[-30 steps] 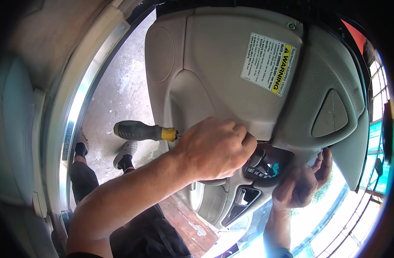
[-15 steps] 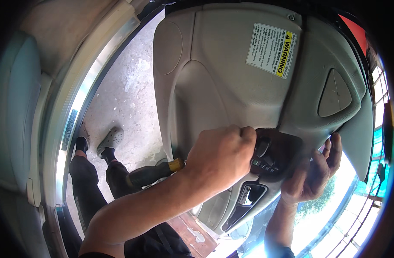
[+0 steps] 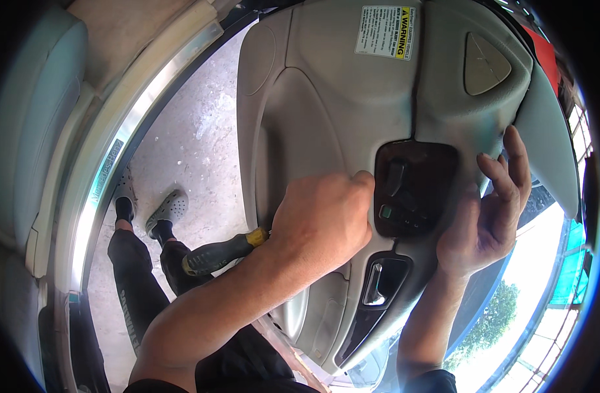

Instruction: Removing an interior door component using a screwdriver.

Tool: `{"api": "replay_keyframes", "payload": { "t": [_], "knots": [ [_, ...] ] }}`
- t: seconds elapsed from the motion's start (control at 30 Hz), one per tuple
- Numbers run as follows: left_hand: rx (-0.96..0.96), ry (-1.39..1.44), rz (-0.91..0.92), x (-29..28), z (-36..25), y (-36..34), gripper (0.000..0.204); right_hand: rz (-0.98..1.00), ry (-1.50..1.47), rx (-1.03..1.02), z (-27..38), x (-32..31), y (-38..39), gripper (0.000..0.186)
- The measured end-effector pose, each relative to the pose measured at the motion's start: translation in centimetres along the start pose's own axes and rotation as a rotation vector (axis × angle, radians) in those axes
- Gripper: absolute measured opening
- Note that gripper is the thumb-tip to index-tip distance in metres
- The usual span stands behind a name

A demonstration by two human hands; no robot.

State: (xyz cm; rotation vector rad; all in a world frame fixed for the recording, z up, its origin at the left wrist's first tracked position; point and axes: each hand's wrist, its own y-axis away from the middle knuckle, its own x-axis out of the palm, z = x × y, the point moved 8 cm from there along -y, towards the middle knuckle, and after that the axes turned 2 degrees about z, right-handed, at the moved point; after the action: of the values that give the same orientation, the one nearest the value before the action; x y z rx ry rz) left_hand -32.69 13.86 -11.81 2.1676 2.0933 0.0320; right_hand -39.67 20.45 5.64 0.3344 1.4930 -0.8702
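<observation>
My left hand (image 3: pixel 323 216) is closed into a fist beside the dark glossy switch panel (image 3: pixel 434 170) of a car door. A screwdriver (image 3: pixel 225 252) with a black and yellow handle sticks out below the fist, its shaft hidden behind the hand. On the other side of the panel, my right hand (image 3: pixel 480 219) is raised with fingers spread and bent, holding nothing. Its thumb lies close to the panel's right edge; contact cannot be made out. The beige door card (image 3: pixel 352 111) stands swung out. Below the panel sits a chrome door handle (image 3: pixel 375 285) in a dark recess.
A seat (image 3: pixel 38 144) and the light door sill (image 3: pixel 93 196) run along the left. The concrete floor (image 3: pixel 195 124) shows between sill and door, with my legs and grey clogs (image 3: pixel 169 209). A label (image 3: pixel 385 33) and a triangular speaker cover (image 3: pixel 487 63) are on the door.
My view has shifted, so the door sits higher in it. My left fist has come off the panel to its left edge, with the screwdriver. My right fingers have spread wider.
</observation>
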Motion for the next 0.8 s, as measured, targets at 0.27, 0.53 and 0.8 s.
{"api": "replay_keyframes", "payload": {
  "t": [0.27,0.53,0.8],
  "knots": [
    [-0.001,-0.074,0.045,0.9,-0.6,0.9,0.008,-0.001,-0.008,-0.026,0.1,-0.1,-0.2,0.047],
    [0.051,-0.122,0.079,0.9,-1.2,1.1,0.015,-0.011,0.003,-0.008,0.0,-0.2,-0.3,0.046],
    [0.084,-0.061,0.061,1.3,-1.1,1.7,0.013,-0.015,-0.015,-0.016,-0.1,-0.1,-0.3,0.047]
  ]
}}
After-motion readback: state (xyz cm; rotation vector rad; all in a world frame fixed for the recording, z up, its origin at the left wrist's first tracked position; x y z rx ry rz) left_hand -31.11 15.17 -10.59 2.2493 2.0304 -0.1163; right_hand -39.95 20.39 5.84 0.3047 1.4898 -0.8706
